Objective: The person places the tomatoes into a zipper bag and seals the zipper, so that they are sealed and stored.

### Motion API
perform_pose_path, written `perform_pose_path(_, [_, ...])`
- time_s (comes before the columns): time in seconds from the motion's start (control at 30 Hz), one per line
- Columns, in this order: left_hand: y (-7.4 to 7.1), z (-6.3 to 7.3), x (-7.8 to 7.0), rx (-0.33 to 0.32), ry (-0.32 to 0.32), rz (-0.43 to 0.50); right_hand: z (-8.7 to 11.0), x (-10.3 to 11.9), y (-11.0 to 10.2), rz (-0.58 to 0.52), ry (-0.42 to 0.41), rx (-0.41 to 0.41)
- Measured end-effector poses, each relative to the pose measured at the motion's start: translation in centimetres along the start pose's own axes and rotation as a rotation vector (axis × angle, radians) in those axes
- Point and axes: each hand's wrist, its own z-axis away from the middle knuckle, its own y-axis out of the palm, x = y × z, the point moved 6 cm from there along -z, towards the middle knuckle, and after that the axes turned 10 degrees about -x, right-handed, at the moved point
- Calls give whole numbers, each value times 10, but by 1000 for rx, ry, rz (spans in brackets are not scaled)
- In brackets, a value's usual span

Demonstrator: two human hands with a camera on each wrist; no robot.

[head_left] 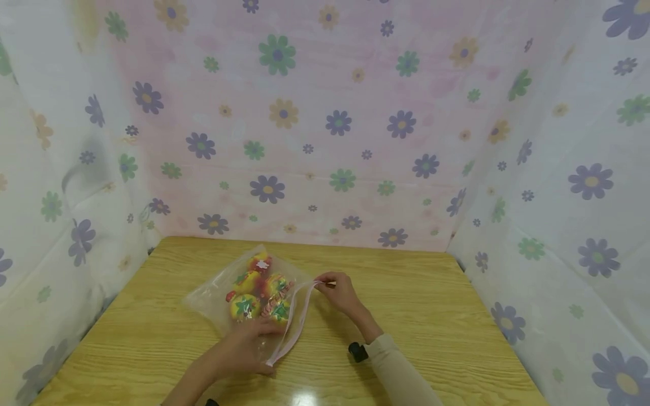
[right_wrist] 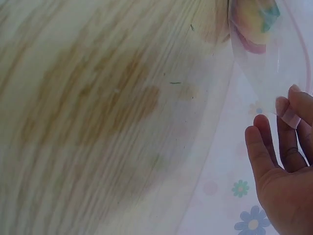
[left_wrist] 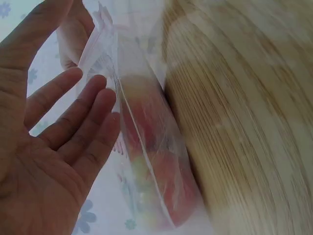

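Observation:
A clear plastic zip bag [head_left: 209,294] with a pale pink zip strip [head_left: 299,327] lies on the wooden table. Inside it are several round yellow and red pieces [head_left: 245,308] with green leaf shapes; their exact kind is unclear. My right hand [head_left: 337,290] pinches the far corner of the bag's zip edge between thumb and fingertips, as the right wrist view also shows. Over the near side of the bag is my left hand [head_left: 244,347], its fingers relaxed and spread. In the left wrist view those fingers [left_wrist: 93,110] lie against the clear plastic without curling round it.
The wooden table [head_left: 406,299] carries the bag left of its middle. Flower-printed cloth [head_left: 310,169] hangs behind the table and along both sides. A small black device [head_left: 358,352] sits at the right wrist, beside a light sleeve [head_left: 401,372].

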Motion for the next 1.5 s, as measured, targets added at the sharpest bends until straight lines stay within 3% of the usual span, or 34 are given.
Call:
perform_pose_path(0.13, [-2,10,-6,20,47,-106,0,2,-2,-1,9,-9])
perform_pose_path(0.27, [-1,18,-9,-12,85,-160,-2,3,-4,-14,31,-34])
perform_pose_path(0.47, [-1,22,-12,-133,177,-170,-6,7,-14,-19,56,-114])
perform_pose_path(0.63, [-4,25,-14,-236,254,-192,-8,12,-22,6,30,-144])
perform_pose_path(1.0, [-3,25,-10,-311,272,-254,-12,13,-29,-51,77,-164])
perform_pose_path(1.23, [-6,23,-10,-397,283,-231,-13,15,-31,-59,64,-182])
perform_pose_path(1.37, [-6,22,-9,-434,311,-186,-9,38,-37,-72,47,-157])
perform_pose_path(1.5, [-8,22,-7,-444,297,-97,-5,57,-43,-80,44,-118])
